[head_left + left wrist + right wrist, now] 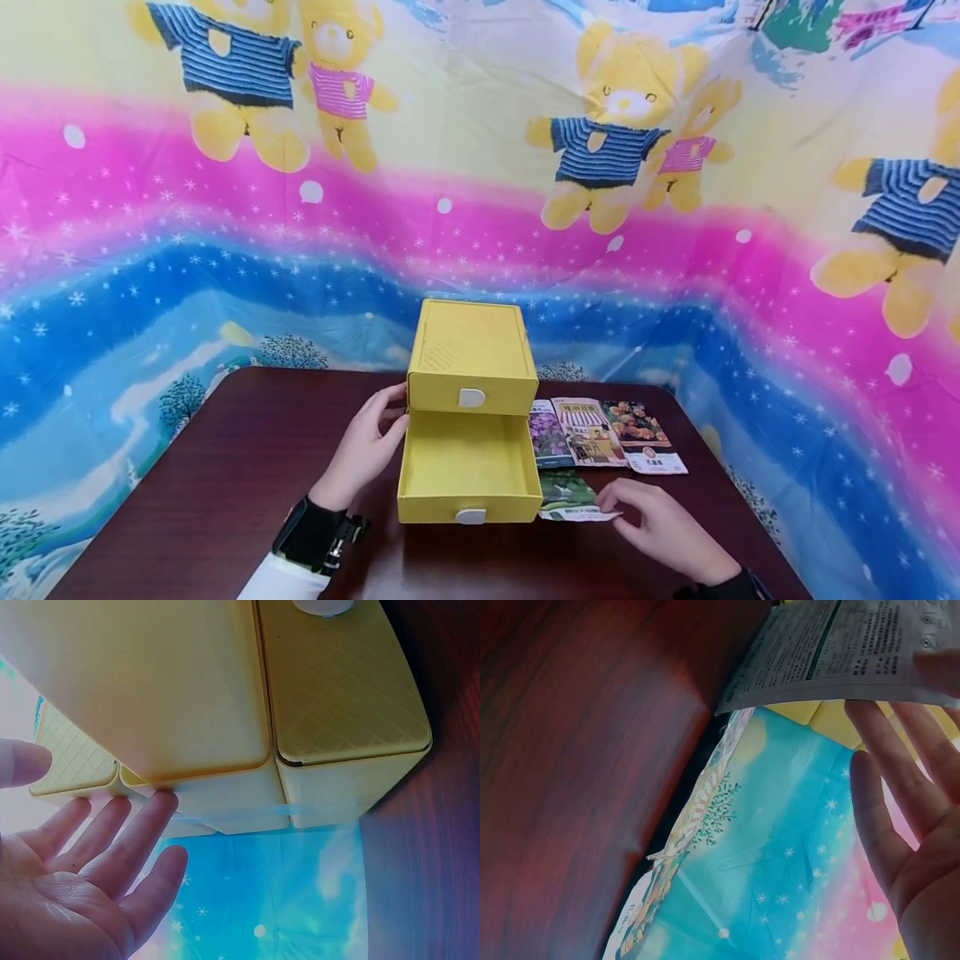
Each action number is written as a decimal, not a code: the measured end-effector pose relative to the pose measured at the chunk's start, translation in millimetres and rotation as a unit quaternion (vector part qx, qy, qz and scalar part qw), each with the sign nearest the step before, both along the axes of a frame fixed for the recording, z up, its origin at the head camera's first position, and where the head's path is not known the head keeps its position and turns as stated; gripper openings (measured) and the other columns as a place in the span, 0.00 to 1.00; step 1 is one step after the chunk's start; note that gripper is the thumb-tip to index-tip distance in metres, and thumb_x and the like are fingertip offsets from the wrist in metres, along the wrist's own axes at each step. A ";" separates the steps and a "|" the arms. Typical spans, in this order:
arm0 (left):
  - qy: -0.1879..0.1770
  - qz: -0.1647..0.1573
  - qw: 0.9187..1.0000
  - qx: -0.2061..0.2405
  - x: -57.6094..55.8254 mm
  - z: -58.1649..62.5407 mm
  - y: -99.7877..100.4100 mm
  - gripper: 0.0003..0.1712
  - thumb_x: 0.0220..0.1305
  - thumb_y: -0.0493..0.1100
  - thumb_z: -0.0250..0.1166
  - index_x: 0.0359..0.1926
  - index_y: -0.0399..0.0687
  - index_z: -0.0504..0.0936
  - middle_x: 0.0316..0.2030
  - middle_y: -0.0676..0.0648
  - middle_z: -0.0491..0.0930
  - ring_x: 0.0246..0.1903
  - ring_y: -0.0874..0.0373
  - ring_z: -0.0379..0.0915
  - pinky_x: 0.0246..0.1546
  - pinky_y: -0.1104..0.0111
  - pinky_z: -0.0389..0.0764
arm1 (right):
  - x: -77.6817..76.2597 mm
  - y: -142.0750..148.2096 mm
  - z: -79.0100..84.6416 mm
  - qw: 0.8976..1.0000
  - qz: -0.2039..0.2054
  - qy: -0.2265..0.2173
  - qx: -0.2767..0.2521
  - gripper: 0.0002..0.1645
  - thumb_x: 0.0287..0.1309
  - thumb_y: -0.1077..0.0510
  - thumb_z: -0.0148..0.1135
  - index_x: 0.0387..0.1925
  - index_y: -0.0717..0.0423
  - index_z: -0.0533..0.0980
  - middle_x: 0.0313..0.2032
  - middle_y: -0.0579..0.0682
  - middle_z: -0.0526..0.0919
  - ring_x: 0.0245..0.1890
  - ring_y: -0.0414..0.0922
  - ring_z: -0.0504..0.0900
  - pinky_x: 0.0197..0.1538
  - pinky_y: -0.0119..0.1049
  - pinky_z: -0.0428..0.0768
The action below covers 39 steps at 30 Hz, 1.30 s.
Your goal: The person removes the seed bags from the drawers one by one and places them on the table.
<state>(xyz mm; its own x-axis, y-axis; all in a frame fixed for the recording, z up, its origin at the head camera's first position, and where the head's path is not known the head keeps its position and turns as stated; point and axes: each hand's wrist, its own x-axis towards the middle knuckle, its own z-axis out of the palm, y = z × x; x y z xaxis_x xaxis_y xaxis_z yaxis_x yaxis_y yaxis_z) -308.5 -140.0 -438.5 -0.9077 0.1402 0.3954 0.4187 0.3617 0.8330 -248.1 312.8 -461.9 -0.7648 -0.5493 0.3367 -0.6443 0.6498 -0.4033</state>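
A yellow two-drawer box [472,342] stands on the table, its lower drawer [469,454] pulled out and its upper one closed. My left hand [366,448] rests its fingertips against the box's left side; the left wrist view shows these fingers [131,844] extended, not curled round anything. To the right of the lower drawer, my right hand [663,525] pinches the near right corner of a green seed packet [567,493] between thumb and fingers. The packet's printed back [840,656] faces the right wrist camera, lifted off the table at this edge.
Behind the green packet lie three more packets: one with purple flowers [547,437], one with a striped awning [591,433], one with orange flowers [641,433]. The dark wooden table [247,467] ends at a patterned cloth backdrop [450,200].
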 end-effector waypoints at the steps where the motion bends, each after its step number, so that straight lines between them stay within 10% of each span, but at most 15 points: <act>1: 0.003 0.001 1.000 0.000 -0.3 -0.3 0.2 0.29 0.75 0.38 0.59 0.74 0.49 0.66 0.69 0.42 0.68 0.59 0.46 0.78 0.55 0.58 0.82 | -0.2 -0.2 -0.3 1.000 0.001 -0.009 0.003 0.24 0.61 0.69 0.66 0.41 0.32 0.77 0.44 0.33 0.82 0.43 0.31 0.81 0.41 0.31 0.82; 23: 0.006 0.002 1.000 0.000 0.2 0.1 0.6 0.30 0.75 0.37 0.60 0.74 0.48 0.66 0.69 0.41 0.68 0.59 0.45 0.79 0.54 0.58 0.83 | -11.0 3.6 -12.5 0.980 0.035 -0.183 0.072 0.15 0.63 0.61 0.67 0.42 0.34 0.80 0.41 0.29 0.81 0.40 0.30 0.78 0.42 0.32 0.81; 39: -0.010 0.009 1.000 -0.005 -0.5 -0.9 0.1 0.29 0.75 0.39 0.60 0.74 0.52 0.66 0.70 0.43 0.68 0.60 0.47 0.78 0.54 0.59 0.83 | -13.4 4.9 -25.5 0.971 0.091 -0.209 0.079 0.19 0.61 0.63 0.68 0.47 0.33 0.83 0.48 0.35 0.80 0.48 0.32 0.79 0.45 0.33 0.83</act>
